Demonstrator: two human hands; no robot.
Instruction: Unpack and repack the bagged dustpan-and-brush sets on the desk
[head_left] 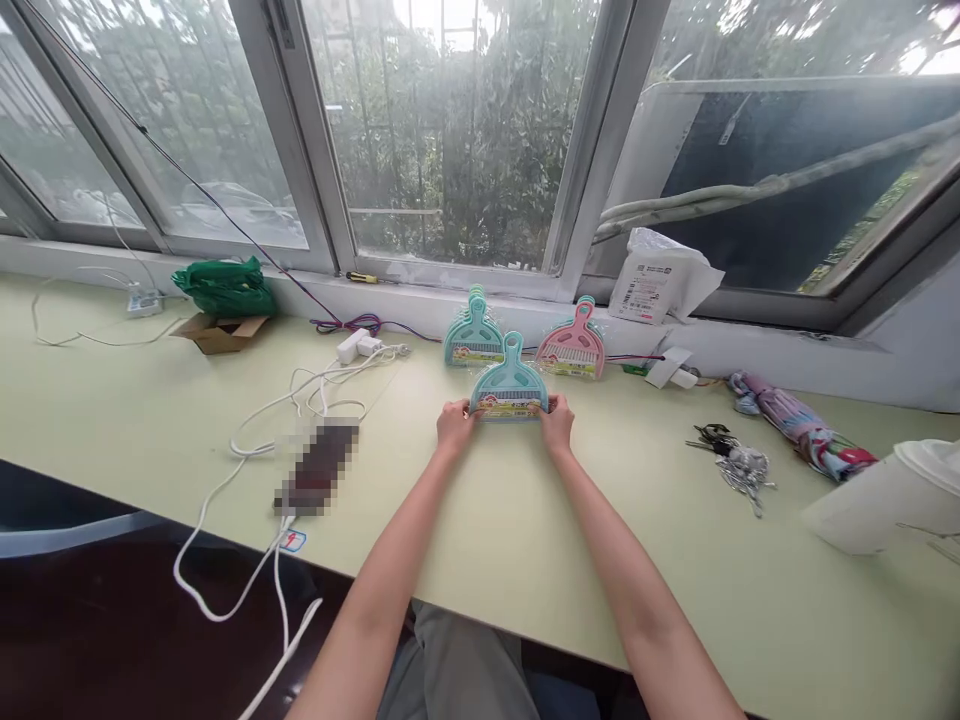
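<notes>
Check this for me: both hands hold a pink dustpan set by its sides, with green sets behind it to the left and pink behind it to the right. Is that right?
Not quite: the head view shows that the held dustpan set is light blue-green, not pink. The left hand and right hand do hold its sides, with the green sets and pink dustpan placed as you said.

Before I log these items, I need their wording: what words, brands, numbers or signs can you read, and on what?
Nothing can be read with certainty.
Front turquoise dustpan-and-brush set: print too small to read.
Rear turquoise dustpan-and-brush stack: print too small to read.
Pink dustpan-and-brush set: print too small to read.
White package: print too small to read.
Blue-bordered sticker: red mark, too blurred to identify.
</notes>
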